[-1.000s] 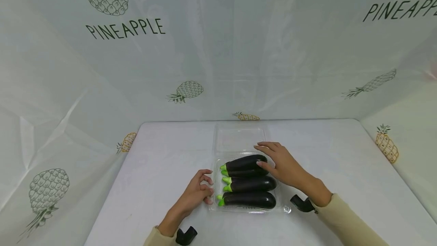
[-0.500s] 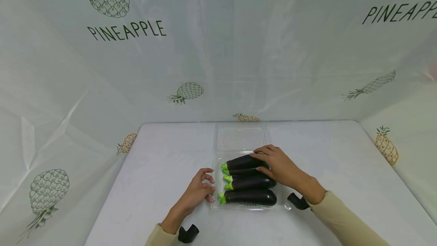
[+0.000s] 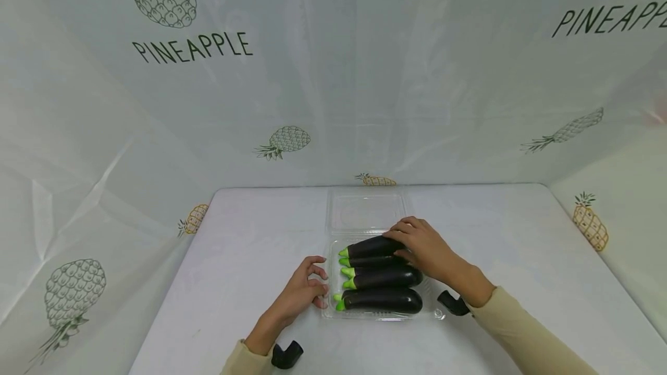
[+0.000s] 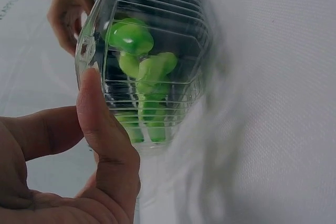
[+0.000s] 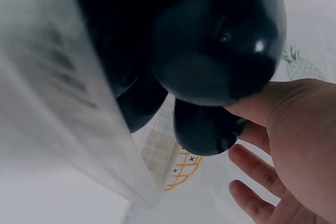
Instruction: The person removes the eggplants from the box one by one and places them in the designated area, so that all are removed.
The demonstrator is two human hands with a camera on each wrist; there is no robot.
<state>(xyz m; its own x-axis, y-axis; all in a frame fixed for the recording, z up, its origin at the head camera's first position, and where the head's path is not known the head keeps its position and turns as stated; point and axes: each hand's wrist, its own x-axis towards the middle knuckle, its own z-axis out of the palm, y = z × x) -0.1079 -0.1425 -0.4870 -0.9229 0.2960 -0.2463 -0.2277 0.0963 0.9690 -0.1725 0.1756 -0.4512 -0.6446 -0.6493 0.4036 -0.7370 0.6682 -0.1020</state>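
Several dark eggplants with green stem ends lie side by side in an open clear plastic clamshell container [image 3: 383, 317]. At the back, my right hand [image 3: 424, 247] grips the rounded end of the rear upper eggplant [image 3: 372, 246]. Its fingers are over the far side and its thumb is on the near side. In the right wrist view, large dark eggplant ends [image 5: 220, 40] partly hide the fingers of the right hand [image 5: 299, 140]. My left hand [image 3: 301, 291] rests at the container's left side. In the left wrist view its bent fingers [image 4: 100, 119] touch the rim near green stems [image 4: 152, 72].
The container's clear lid [image 3: 367, 210] lies folded back toward the table's far edge. The white table [image 3: 250, 230] spreads around it. A pineapple-print sheet [image 3: 333, 74] hangs behind and at both sides. Dark wrist mounts [image 3: 288, 355] sit on both wrists.
My right hand has moved slightly left and curled its fingers over the rear eggplant's end, having hovered loosely there a second ago. The left hand has stayed at the container's side.
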